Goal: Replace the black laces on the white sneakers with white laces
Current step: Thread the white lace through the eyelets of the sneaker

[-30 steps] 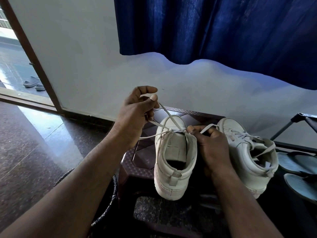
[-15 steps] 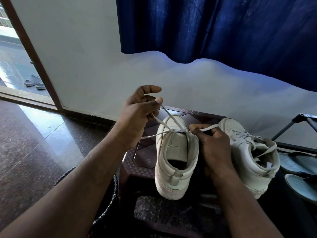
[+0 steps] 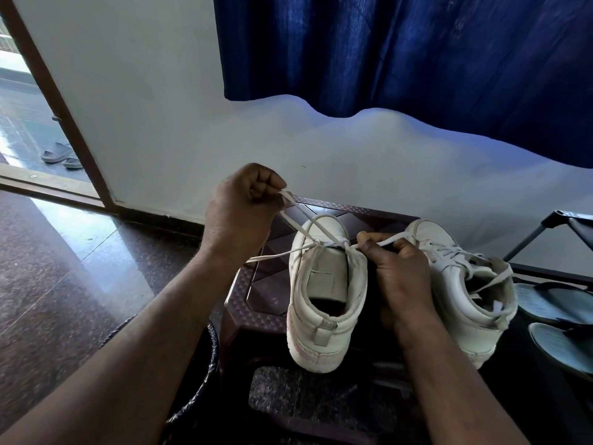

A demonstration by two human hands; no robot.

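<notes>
My left hand [image 3: 244, 213] clamps the flat white lace [image 3: 321, 234] above the toe of the scuffed white sneaker [image 3: 324, 300]; my right hand [image 3: 398, 268] pinches its other end beside the bare tongue.

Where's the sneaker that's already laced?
In the head view, the laced sneaker sits right of centre, just right of the right hand and left of the grey sandals.

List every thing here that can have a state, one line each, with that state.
Left hand: grips the lace.
Right hand: pinches the lace.
Lace: taut, threaded through front eyelets only.
Left sneaker: mostly unlaced, on stool.
Right sneaker: laced white, ends loose.
Stool: upright.
</notes>
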